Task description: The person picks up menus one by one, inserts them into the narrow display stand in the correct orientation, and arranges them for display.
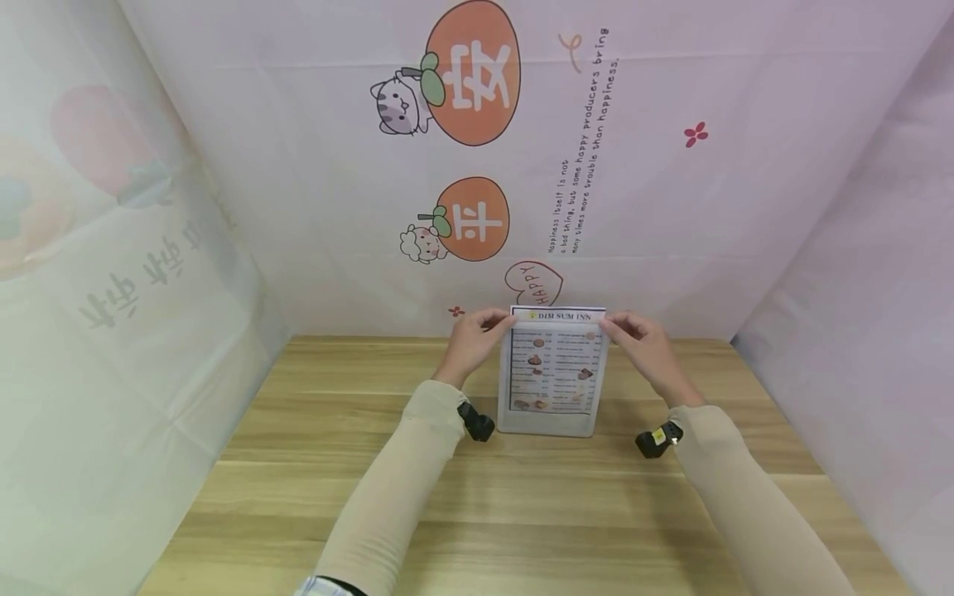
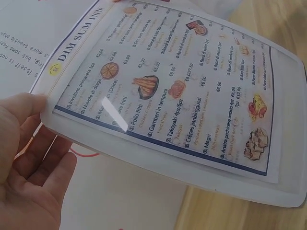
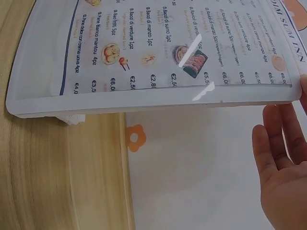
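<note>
While the menu stand (image 1: 551,372) rests upright near the far edge of the wooden table (image 1: 313,447), both hands pinch the top corners of the menu sheet (image 2: 163,91) inside it — the left hand (image 1: 471,341) at the left corner, the right hand (image 1: 643,341) at the right one. From the wrist views only palms and some fingers (image 2: 36,163) are seen; the pinching fingertips are cut off at the frame edges. The small menu text is hard to read, only "DIM SUM INN" is clear. The stand's foot (image 3: 71,118) shows only partly.
</note>
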`<state>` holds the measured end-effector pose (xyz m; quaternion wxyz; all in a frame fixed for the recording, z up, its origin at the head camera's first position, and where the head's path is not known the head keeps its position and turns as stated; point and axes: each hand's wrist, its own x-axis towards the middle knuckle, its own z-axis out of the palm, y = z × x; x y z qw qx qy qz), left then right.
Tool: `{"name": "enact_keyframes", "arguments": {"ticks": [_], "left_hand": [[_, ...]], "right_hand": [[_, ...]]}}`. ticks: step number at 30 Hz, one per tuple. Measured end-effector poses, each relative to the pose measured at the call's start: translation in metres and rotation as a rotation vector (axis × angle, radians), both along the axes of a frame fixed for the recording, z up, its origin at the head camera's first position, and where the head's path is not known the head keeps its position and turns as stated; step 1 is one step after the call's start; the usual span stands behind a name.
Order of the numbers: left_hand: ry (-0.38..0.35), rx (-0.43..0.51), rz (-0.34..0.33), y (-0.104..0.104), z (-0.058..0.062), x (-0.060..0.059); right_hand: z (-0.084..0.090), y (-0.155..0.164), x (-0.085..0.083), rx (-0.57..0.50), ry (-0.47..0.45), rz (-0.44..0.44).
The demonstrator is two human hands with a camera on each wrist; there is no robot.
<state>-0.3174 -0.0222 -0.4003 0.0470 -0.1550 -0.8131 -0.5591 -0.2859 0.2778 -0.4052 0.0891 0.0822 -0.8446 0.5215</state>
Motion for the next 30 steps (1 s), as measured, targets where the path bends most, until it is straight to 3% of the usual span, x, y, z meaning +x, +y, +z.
{"name": "enact_keyframes", "arguments": {"ticks": [8, 18, 30], "left_hand": [[-0.005, 0.002, -0.001, 0.000, 0.001, 0.000], [-0.004, -0.035, -0.017, 0.002, 0.013, -0.006], [-0.013, -0.033, 0.025, 0.011, 0.024, -0.012]], "right_hand": [[0.001, 0.000, -0.001, -0.001, -0.022, 0.005], [0.012, -0.007, -0.008, 0.014, -0.023, -0.032], [0.026, -0.015, -0.017, 0.019, -0.030, -0.040]]}}
